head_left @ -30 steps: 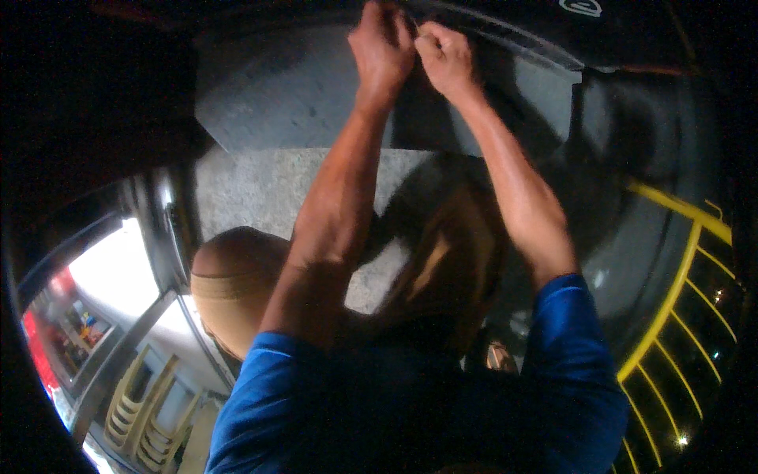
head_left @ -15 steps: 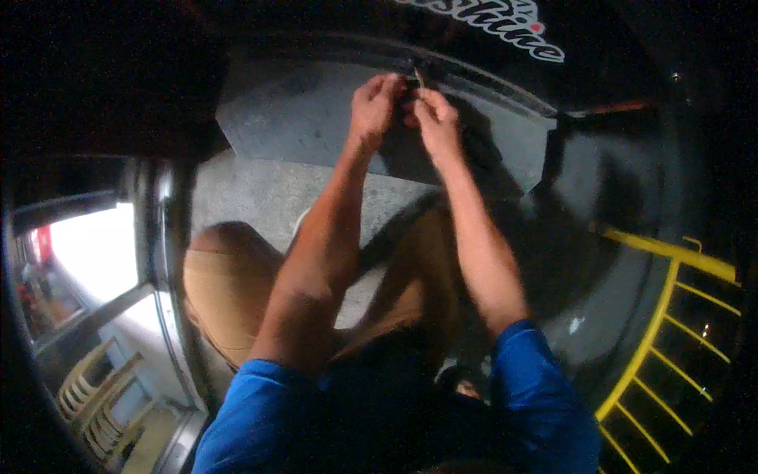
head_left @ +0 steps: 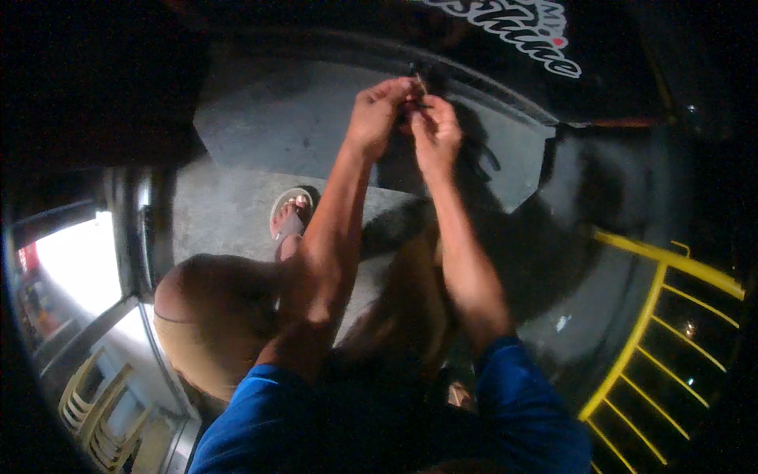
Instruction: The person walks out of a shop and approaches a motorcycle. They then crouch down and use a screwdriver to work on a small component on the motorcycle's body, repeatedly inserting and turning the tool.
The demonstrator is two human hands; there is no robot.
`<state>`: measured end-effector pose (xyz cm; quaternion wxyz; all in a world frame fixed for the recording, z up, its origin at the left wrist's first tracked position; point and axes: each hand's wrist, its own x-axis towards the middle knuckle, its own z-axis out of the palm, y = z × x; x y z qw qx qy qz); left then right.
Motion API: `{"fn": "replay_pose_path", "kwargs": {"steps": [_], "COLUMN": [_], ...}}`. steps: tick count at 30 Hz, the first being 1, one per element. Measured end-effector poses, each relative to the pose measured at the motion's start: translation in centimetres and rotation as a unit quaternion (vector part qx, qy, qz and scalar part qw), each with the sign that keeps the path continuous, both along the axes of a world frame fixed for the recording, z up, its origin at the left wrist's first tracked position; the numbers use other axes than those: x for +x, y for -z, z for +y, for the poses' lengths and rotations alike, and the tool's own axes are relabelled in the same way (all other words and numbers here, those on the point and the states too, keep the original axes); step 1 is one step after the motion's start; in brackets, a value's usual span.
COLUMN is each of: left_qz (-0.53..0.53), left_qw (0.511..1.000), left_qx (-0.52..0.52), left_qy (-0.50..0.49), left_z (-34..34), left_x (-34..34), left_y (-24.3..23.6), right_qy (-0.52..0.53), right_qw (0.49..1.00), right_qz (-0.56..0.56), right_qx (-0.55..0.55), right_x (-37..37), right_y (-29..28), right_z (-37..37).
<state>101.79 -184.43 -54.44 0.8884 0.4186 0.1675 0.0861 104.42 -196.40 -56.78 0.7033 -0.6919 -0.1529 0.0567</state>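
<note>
Both my arms reach ahead to the lower edge of a black panel [head_left: 347, 47] with white lettering. My left hand [head_left: 377, 114] has its thumb and fingers pinched together near that edge. Close beside it, my right hand [head_left: 437, 134] is also closed, fingertips pressed together. Between the two sits a small thin light-coloured piece [head_left: 421, 82] with something dark below it; its kind is too small and blurred to make out. Under my hands lies a flat grey sheet [head_left: 276, 118] with angled corners.
A yellow barred metal frame [head_left: 632, 351] stands at the right. On the left, beyond a window or door frame, are stacked cream plastic chairs [head_left: 103, 411]. My sandalled foot [head_left: 292, 212] rests on the concrete floor [head_left: 225, 205], my bent knee [head_left: 209, 308] nearer.
The whole view has shifted slightly, bringing my left foot into sight beside my forearm. My left fingers have moved right, closer to the thin piece; my right hand sits slightly lower.
</note>
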Motion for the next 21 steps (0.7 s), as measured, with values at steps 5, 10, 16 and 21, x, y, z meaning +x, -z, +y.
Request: {"fn": "replay_pose_path", "kwargs": {"steps": [5,10,16,21], "left_qz": [0.000,0.012,0.003,-0.006], "left_qw": [0.999,0.999,0.996,0.985], "left_qx": [-0.053,-0.028,-0.090,-0.171], "left_qy": [0.013,0.010,0.007,-0.010], "left_z": [0.2,-0.1,0.5,0.8], "left_x": [0.0,0.5,0.3,-0.2], "left_y": [0.1,-0.2,0.4,-0.1], "right_qy": [0.028,0.047,-0.018,-0.034], "right_qw": [0.999,0.990,0.990,0.982], "right_qz": [0.044,-0.020,0.051,0.147], "right_qx": [-0.008,-0.129,-0.134,-0.113], "right_x": [-0.4,-0.1,0.5,1.0], "right_y": [-2.4,-2.6,-5.1,-6.8], "right_z": [0.3,-0.4,-0.3,-1.0]}}
